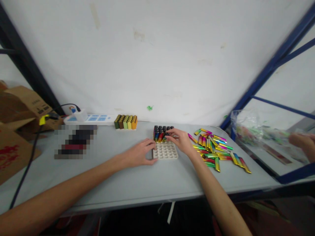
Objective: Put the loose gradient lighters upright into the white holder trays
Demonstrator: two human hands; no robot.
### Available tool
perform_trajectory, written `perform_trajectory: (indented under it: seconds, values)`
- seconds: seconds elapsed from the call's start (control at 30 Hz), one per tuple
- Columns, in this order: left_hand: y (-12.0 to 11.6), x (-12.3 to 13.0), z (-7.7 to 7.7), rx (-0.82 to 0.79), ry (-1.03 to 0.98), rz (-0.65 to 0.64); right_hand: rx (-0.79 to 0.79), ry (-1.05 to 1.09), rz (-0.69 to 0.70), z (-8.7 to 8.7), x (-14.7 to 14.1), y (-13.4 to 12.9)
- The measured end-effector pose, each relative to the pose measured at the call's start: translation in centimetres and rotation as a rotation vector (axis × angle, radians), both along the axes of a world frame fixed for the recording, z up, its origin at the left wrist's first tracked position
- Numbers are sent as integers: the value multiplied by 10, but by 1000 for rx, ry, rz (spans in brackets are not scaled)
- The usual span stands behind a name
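Note:
A white tray (165,151) with rows of square pockets lies on the table before me. Its back rows hold upright, shiny lighters (160,135) with black tops, while the front rows show bare pockets. My left hand (141,153) grips the tray's left side, fingers at the side edge and thumb at the front corner. Over the tray's right part, my right hand (180,139) pinches a black-topped lighter (167,134) at the standing rows; fingers partly hide it. Right of that hand, a loose heap of metallic, many-coloured lighters (213,149) lies flat.
At the back stands another block of gold-topped lighters (126,122). A white power strip (98,118) with a plugged-in charger runs along the wall. A blurred-out dark object (76,141), paper bags (14,131) and a black cable are left. Beyond the blue frame (261,78), another person's hand (304,144) shows.

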State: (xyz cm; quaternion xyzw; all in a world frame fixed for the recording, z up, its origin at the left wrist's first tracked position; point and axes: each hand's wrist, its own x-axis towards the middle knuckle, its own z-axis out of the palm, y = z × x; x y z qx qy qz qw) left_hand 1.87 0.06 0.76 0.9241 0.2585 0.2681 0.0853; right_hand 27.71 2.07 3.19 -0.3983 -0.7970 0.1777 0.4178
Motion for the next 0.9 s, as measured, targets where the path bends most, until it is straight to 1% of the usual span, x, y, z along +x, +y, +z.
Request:
perform_trajectory:
  seconds: [0.17,0.33,0.43,0.5,0.57,0.63,0.7,0.77,0.83,0.9]
  values:
    - [0,0,-1,4,-11,4,89,-111,-1,1,-1,0]
    - [0,0,-1,12,-9,7,249,-267,-103,-1,-2,1]
    - [0,0,-1,6,10,20,233,-335,-116,1,2,1]
    - [0,0,-1,9,12,20,217,-341,-134,3,11,2]
    - [0,-1,-2,12,0,11,219,-332,-215,4,26,6]
    - [0,-1,-2,11,-15,-1,197,-359,-370,1,46,13]
    - [1,-1,-3,11,-22,-5,104,-467,-548,-5,67,20]
    - [0,-1,-3,12,-21,1,-29,-606,-701,-14,84,25]
    - [0,-1,-2,9,-18,7,-102,-658,-749,-22,94,29]
    - [0,-1,-2,7,-17,8,-122,-661,-728,-27,95,30]
